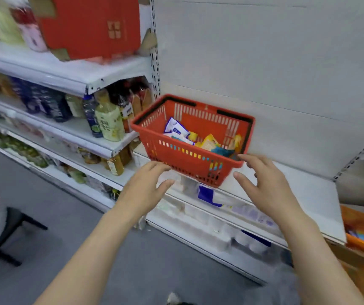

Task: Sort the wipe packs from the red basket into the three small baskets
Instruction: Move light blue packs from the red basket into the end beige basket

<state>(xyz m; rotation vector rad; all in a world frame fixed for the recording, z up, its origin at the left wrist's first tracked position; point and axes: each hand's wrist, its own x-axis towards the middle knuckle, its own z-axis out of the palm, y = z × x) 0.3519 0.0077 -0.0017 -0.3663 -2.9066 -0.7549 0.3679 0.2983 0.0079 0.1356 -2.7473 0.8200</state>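
Both my forearms reach up from 6 o'clock toward the shelf, bare, roughly parallel. My left hand is palm down, fingers spread loosely, fingertips just at the lower near wall of the red basket; I cannot tell whether they touch it. My right hand is wide open too, thumb pointing toward 9 o'clock, index fingertip close to the basket's near right corner. Neither hand holds anything. The red basket sits on the white shelf, tilted, its near corner past the shelf edge, black handles folded down on the rim. Wipe packs lie jumbled inside: white-blue ones at 10 o'clock, yellow and teal ones at 3. Bottles fill the shelves at 9 o'clock.
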